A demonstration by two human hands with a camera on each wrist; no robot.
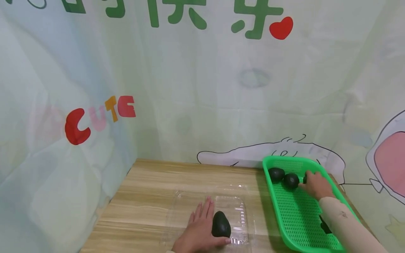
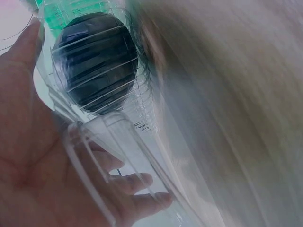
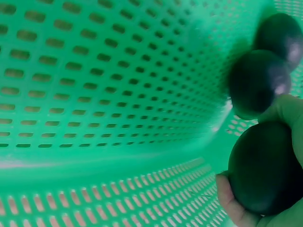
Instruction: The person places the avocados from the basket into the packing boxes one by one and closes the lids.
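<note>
In the head view, my left hand lies at a clear plastic container, fingers extended forward and thumb spread to the right. A dark avocado sits in the container, between that thumb and the fingers. Through the left wrist view, the avocado shows behind the ribbed clear wall, and the fingers rest along the plastic. Over at the right, my right hand reaches into a green basket and grips another avocado. Two more avocados lie by its fingertips at the basket's far end.
The basket's raised, perforated sides stand around the right hand. A black object shows partly beneath the right sleeve. Both containers stand on a wooden table, with a printed curtain hanging behind and at the left.
</note>
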